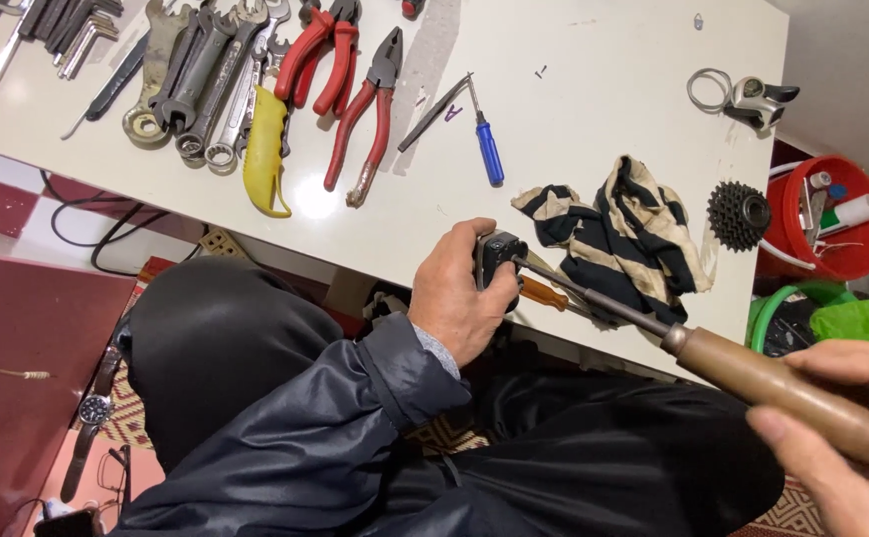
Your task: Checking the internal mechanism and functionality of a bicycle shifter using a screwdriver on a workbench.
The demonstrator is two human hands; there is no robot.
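Small black part (pixel 499 257), likely rigid and light, sat clenched in the left hand (pixel 457 293); at four o'clock the right hand (pixel 842 428) gripped the wooden-handled screwdriver (pixel 782 390)

Bright overhead light glares off the white table (pixel 594 80); near edges slightly blurred.

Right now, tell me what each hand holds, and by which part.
Left hand wraps the small dark part's body. Right hand grips the screwdriver by its brown wooden handle.
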